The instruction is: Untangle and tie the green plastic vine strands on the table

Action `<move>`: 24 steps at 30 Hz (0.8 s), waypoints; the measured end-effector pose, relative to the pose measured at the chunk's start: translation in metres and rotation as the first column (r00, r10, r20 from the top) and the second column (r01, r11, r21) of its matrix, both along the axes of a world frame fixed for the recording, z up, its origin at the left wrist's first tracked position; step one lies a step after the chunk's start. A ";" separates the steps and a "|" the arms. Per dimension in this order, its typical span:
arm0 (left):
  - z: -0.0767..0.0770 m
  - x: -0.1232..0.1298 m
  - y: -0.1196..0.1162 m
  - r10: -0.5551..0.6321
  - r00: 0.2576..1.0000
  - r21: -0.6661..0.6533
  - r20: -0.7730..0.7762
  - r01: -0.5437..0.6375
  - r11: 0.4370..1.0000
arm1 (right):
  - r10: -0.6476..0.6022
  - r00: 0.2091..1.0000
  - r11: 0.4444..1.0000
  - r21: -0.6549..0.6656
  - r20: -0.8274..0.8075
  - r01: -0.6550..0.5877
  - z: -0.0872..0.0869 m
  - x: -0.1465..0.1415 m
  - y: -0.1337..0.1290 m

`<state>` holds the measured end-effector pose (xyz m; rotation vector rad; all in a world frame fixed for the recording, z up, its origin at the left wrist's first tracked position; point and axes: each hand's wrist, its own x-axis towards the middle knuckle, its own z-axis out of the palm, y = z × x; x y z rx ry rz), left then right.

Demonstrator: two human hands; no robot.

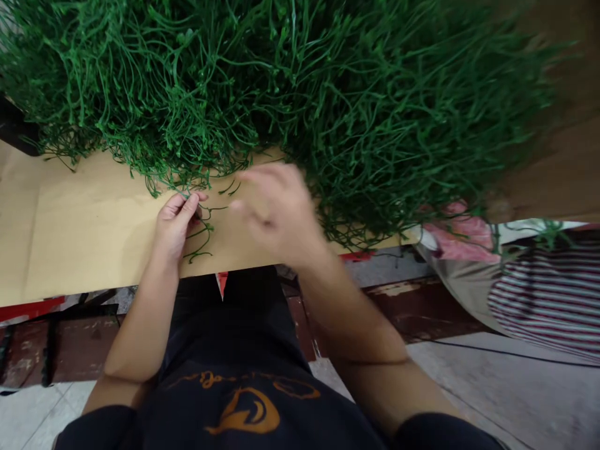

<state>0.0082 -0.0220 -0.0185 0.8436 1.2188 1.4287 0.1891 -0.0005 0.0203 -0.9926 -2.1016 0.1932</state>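
Note:
A big heap of green plastic-looking stems (pixel 262 94) with small forked tips spreads over the far part of the cardboard-covered table. My left hand (pixel 178 219) is closed in a pinch on thin green stems at the heap's near edge. A few loose green stems (pixel 201 234) lie on the cardboard just right of that hand. To its right, my right hand (pixel 276 209) hovers over the cardboard with its thumb and fingers apart, smeared by motion. I see nothing between those fingers.
Brown cardboard (pixel 84 219) covers the tabletop, its near edge close to my body. A black object (pixel 19 128) sits at the left. On the right are a striped cloth (pixel 553 294) and a pink patterned cloth (pixel 464 231). A dark cable (pixel 492 351) crosses the floor side.

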 end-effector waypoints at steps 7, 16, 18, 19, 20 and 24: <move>0.000 0.000 -0.002 0.016 0.996 0.027 0.082 -0.018 0.999 | 0.133 0.941 0.835 -0.477 -0.312 -0.276 -0.030 -0.046 -0.004; -0.004 -0.001 -0.003 -0.017 0.998 0.076 0.065 0.012 0.997 | 0.050 0.766 0.538 -0.629 -0.641 -0.561 -0.030 -0.045 0.005; -0.005 -0.001 -0.003 -0.036 0.997 0.087 0.066 0.030 0.996 | 0.033 0.719 0.481 -0.620 -0.694 -0.620 -0.031 -0.045 0.007; -0.004 0.000 -0.003 -0.043 0.996 0.088 0.073 0.037 0.995 | 0.032 0.699 0.453 -0.613 -0.715 -0.647 -0.032 -0.045 0.007; -0.004 0.000 -0.003 -0.045 0.995 0.089 0.083 0.038 0.995 | 0.036 0.677 0.426 -0.602 -0.735 -0.676 -0.033 -0.045 0.007; -0.002 0.000 -0.002 -0.026 0.991 0.101 0.130 0.013 0.995 | 0.086 0.625 0.398 -0.548 -0.776 -0.735 -0.033 -0.045 0.005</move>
